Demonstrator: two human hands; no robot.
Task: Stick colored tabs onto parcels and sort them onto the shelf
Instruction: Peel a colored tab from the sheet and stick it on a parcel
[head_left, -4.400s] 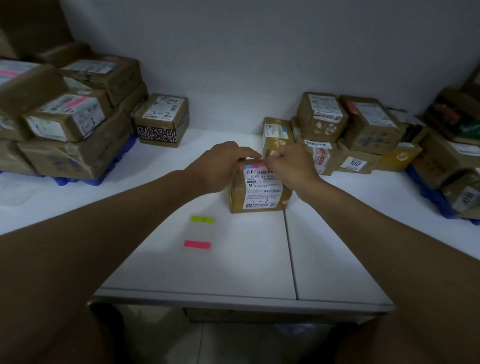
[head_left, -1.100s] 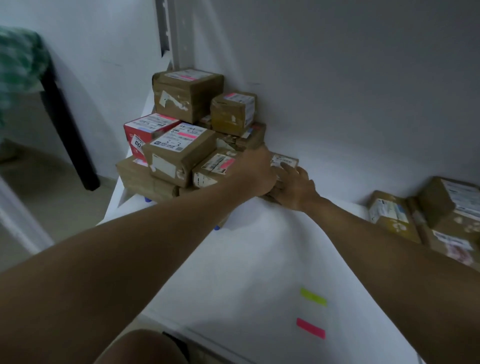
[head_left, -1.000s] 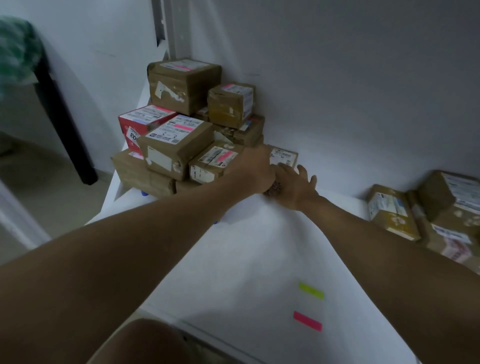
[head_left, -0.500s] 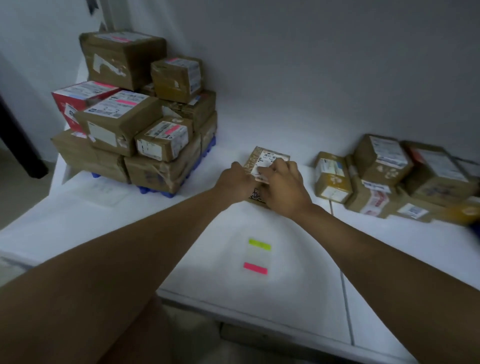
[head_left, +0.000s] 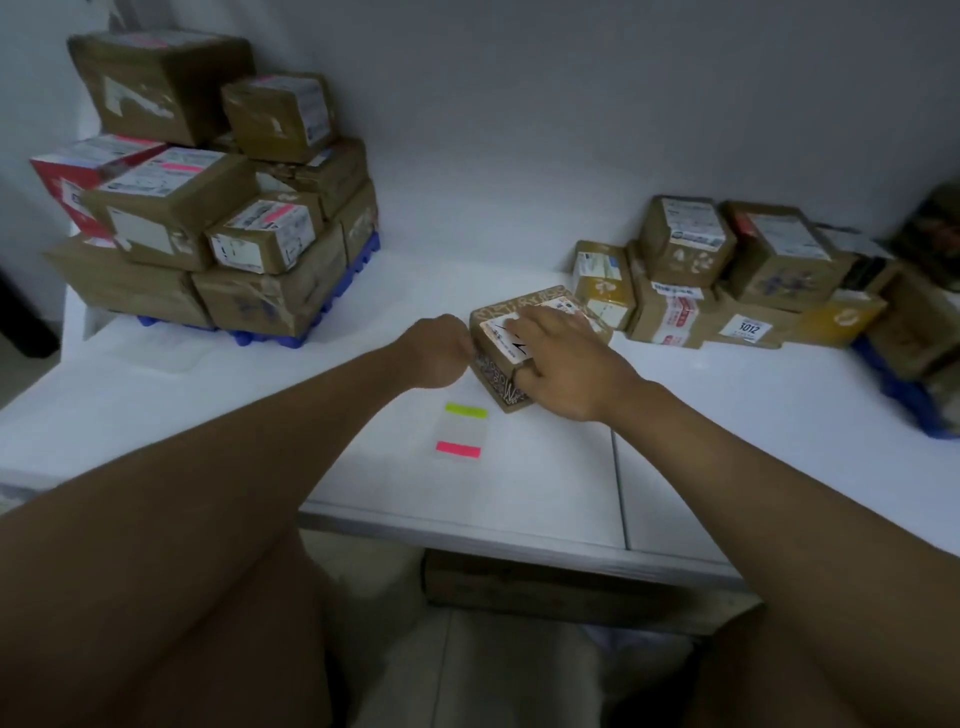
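Note:
A small brown parcel (head_left: 497, 332) with a white label and a black patterned side sits on the white table (head_left: 727, 415), near its middle. My right hand (head_left: 569, 364) lies over its top with the thumb curled round its near side. My left hand (head_left: 434, 353) is curled against the parcel's left side. Just in front of the parcel lies a clear strip with a yellow-green tab (head_left: 466, 410) and a pink tab (head_left: 458, 449). The parcel's top shows no colored tab where it is visible; my right hand hides much of it.
A stack of parcels (head_left: 218, 208) on a blue pallet stands at the back left, several bearing pink tabs. A pile of parcels (head_left: 717, 280) lies at the back right. The table's front edge runs below the tabs, and a seam divides the tabletop.
Both hands took the patterned parcel from beside the left stack and drew it to the middle of the table, just behind the tabs. The view swung right with them.

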